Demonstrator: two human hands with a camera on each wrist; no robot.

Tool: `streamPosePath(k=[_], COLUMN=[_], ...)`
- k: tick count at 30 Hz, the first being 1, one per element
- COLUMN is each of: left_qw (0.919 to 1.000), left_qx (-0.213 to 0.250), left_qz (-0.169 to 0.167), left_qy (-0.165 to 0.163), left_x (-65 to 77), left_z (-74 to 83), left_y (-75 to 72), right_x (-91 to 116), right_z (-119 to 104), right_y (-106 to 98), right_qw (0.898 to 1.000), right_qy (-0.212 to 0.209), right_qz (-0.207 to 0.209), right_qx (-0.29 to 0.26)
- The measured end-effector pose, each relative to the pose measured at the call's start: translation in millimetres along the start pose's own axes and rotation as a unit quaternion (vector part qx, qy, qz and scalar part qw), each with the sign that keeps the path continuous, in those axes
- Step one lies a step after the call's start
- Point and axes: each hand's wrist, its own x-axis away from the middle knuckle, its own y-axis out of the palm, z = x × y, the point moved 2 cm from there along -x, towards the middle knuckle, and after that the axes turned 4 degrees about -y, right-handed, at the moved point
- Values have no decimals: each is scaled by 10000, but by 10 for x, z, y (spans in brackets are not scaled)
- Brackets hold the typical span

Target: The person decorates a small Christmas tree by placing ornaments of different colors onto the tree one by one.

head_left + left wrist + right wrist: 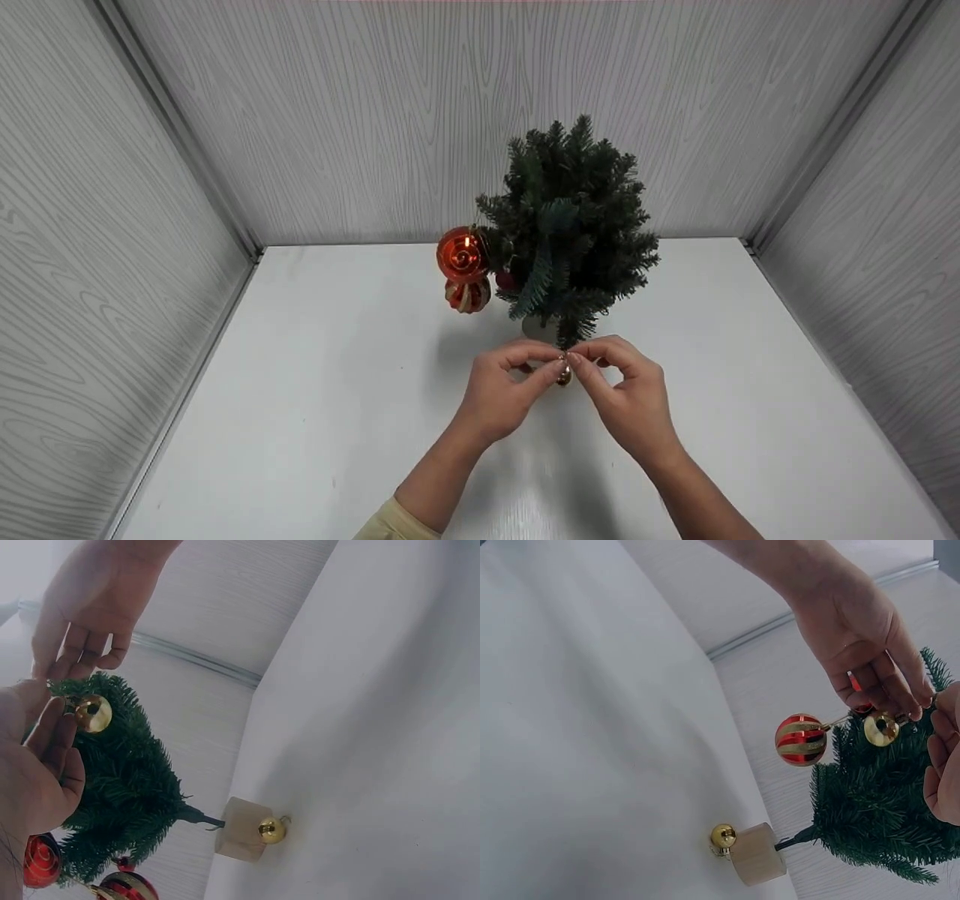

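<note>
A small artificial Christmas tree [574, 217] stands upright on the white table. At its low front branch tip, a small shiny gold ball ornament [563, 376] hangs just under my fingertips. My left hand [499, 394] pinches at the top of this ornament with thumb and forefinger. Meeting it from the other side, my right hand [634, 397] pinches at the same spot. The ornament's loop is hidden between the fingertips. Seen in the left wrist view, the gold ball [94, 714] dangles below both hands, against the green branches.
On the tree's left side hang a glossy red ball [460, 255] and a red-and-gold striped ball [468, 295]. Another gold ball [272, 829] lies on the table beside the tree's pale block base [244, 829]. Grey wood-grain panels [360, 120] enclose the table [322, 390].
</note>
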Motion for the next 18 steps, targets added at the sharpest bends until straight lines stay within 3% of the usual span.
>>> streamPosePath(k=[6, 12, 18], left_qw=[10000, 9997, 9971], left_qx=[-51, -193, -520], left_qz=[44, 120, 275], left_qy=[62, 119, 482], left_x=[-11, 0, 25], left_z=[22, 84, 210], left_y=[-13, -29, -55], right_x=[-6, -19, -37], right_z=[-14, -10, -44], right_y=[-12, -30, -70], right_qw=[9999, 10000, 9996], right_qy=[-135, -9, -26], right_qz=[23, 32, 25], right_qx=[2, 85, 266])
